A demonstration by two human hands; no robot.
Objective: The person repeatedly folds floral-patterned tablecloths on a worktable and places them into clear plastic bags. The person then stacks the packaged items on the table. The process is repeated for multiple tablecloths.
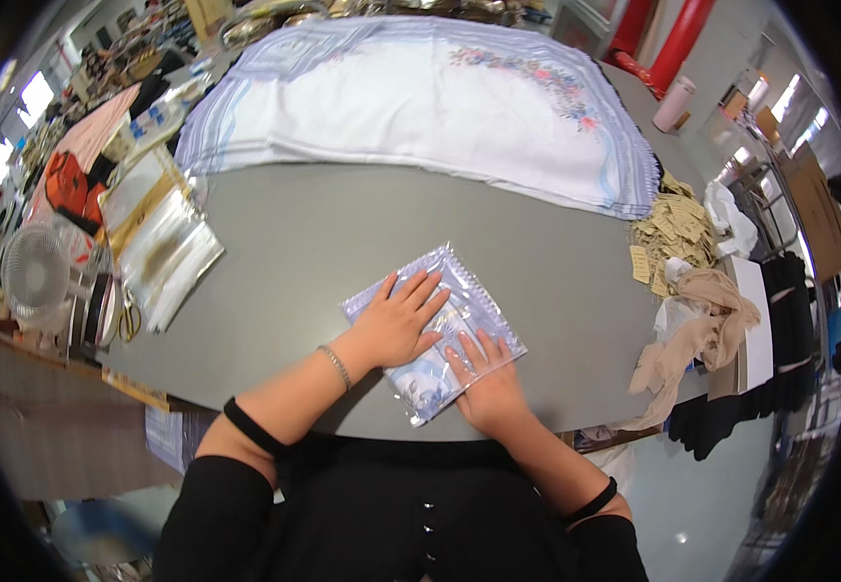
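A folded lavender scarf in a clear plastic bag [432, 380] lies tilted on the grey table [323, 218], near its front edge. Across the upper left part of the bag, my left hand [399, 320] lies flat with its fingers stretched out. My right hand [491, 383] presses on the lower right side, fingers spread over the plastic. Neither hand grips anything. Farther back, a large white scarf [372, 112] with lavender borders and printed flowers is spread out in a wide half-round shape.
A stack of clear plastic bags [173, 257] lies at the left, beside scissors [129, 318] and a small white fan [37, 270]. On the right are a heap of tan paper tags [675, 233], a beige cloth [702, 315] and a white box [752, 325]. A pink bottle [674, 104] stands at the back right.
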